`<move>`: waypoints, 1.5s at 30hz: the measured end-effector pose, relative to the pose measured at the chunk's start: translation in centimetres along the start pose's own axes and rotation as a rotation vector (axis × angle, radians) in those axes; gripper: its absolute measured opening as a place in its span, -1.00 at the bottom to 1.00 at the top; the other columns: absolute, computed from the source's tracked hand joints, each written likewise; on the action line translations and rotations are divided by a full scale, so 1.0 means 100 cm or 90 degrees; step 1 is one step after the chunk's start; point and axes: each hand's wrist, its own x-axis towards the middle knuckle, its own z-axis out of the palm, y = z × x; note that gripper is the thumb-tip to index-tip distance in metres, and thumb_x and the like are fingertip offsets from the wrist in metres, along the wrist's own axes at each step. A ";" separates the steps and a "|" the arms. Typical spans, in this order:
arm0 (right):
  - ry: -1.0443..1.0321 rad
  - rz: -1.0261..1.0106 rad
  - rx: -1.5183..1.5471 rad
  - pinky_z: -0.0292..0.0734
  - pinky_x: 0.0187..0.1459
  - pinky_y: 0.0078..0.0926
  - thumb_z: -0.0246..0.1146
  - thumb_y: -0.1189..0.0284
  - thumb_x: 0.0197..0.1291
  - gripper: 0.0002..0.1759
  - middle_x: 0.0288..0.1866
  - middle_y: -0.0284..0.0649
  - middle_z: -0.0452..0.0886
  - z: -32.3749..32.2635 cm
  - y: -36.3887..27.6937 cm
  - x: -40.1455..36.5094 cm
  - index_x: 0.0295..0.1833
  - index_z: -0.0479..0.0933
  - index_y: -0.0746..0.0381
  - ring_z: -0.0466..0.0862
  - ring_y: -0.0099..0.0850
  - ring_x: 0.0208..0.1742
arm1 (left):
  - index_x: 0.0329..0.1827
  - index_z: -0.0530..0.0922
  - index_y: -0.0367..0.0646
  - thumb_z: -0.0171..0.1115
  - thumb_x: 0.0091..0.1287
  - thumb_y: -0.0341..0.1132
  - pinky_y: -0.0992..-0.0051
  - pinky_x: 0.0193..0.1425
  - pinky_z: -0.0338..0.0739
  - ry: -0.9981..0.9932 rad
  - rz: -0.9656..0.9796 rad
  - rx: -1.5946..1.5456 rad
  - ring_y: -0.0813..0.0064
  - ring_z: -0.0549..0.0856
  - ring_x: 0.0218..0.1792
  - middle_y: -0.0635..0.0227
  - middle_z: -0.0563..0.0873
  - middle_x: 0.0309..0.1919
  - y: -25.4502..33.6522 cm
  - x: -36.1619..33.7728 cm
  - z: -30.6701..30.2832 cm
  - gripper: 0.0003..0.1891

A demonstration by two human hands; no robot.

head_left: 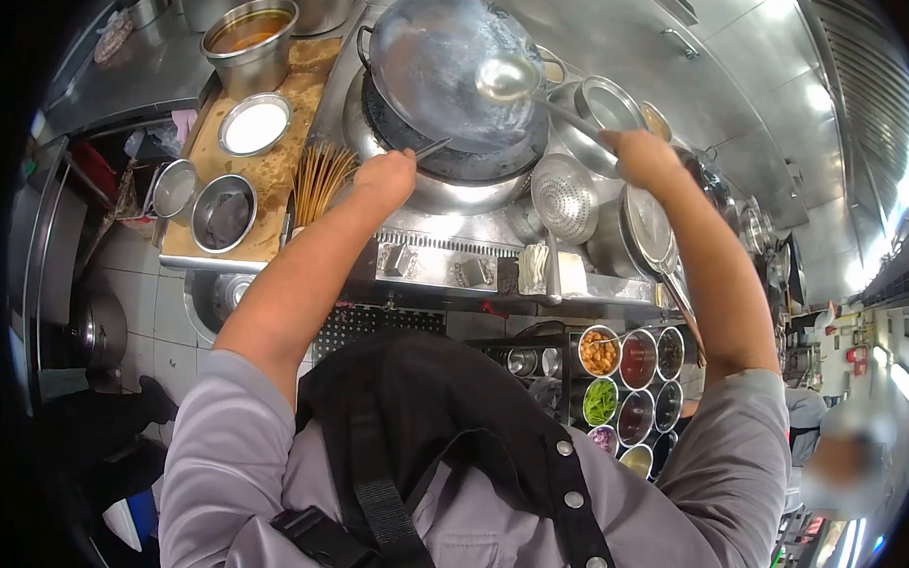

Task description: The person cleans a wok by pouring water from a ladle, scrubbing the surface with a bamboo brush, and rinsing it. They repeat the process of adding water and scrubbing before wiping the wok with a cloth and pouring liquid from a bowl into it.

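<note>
In the head view, our right hand point(649, 161) curled round the ladle point(509, 79), its bowl over the wok point(423, 53), our left hand point(385, 179) closed on a dark handle point(435, 146) by the wok's near edge, a perforated skimmer point(565, 198) right of the wok.

Skimmer point(565, 199) right of burner point(433, 191); wok point(422, 73) above burner.

A skimmer point(565, 198) blocks the wok's point(422, 73) right side.
</note>
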 end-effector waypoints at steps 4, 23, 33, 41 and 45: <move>-0.044 0.023 -0.053 0.65 0.11 -0.09 0.09 0.44 0.36 -0.54 0.08 -0.02 0.72 0.005 -0.005 0.008 0.34 0.52 -0.03 0.73 -0.05 0.10 | 0.06 0.57 -0.33 -0.06 0.44 -0.42 0.10 0.01 0.70 0.006 0.001 -0.007 -0.01 0.80 -0.06 -0.08 0.78 -0.13 -0.002 0.001 0.001 -0.72; -0.091 0.028 0.188 0.65 0.01 -0.18 0.12 0.55 0.18 -0.36 -0.05 0.04 0.74 0.023 -0.011 -0.062 0.43 0.49 0.02 0.77 -0.09 -0.01 | 0.07 0.58 -0.30 -0.09 0.48 -0.40 0.09 0.04 0.68 0.023 0.004 -0.030 -0.03 0.79 -0.04 -0.08 0.78 -0.12 -0.007 0.002 0.013 -0.70; -0.103 0.065 0.348 0.68 -0.27 -0.27 0.19 0.55 0.16 -0.36 -0.05 0.06 0.74 -0.017 -0.027 -0.085 0.43 0.48 0.12 0.77 -0.19 -0.29 | 0.14 0.57 -0.22 -0.08 0.54 -0.27 -0.03 -0.10 0.62 0.062 0.014 -0.024 -0.06 0.77 -0.18 -0.06 0.76 -0.27 -0.042 -0.014 0.024 -0.68; -0.138 0.071 0.414 0.61 -0.43 -0.38 0.22 0.56 0.13 -0.36 -0.19 -0.08 0.74 -0.018 -0.041 -0.086 0.40 0.51 0.16 0.65 -0.35 -0.55 | 0.14 0.56 -0.25 -0.02 0.53 -0.25 -0.07 -0.12 0.60 0.075 0.018 -0.090 -0.13 0.75 -0.19 -0.09 0.75 -0.27 -0.040 0.000 0.048 -0.68; -0.159 0.079 0.422 0.56 -0.47 -0.40 0.21 0.55 0.14 -0.33 -0.23 -0.11 0.75 -0.008 -0.054 -0.098 0.45 0.45 0.16 0.62 -0.38 -0.59 | 0.19 0.57 -0.23 -0.05 0.53 -0.25 -0.05 0.05 0.60 0.028 0.012 -0.109 -0.11 0.75 -0.05 -0.11 0.75 -0.11 -0.046 -0.003 0.034 -0.66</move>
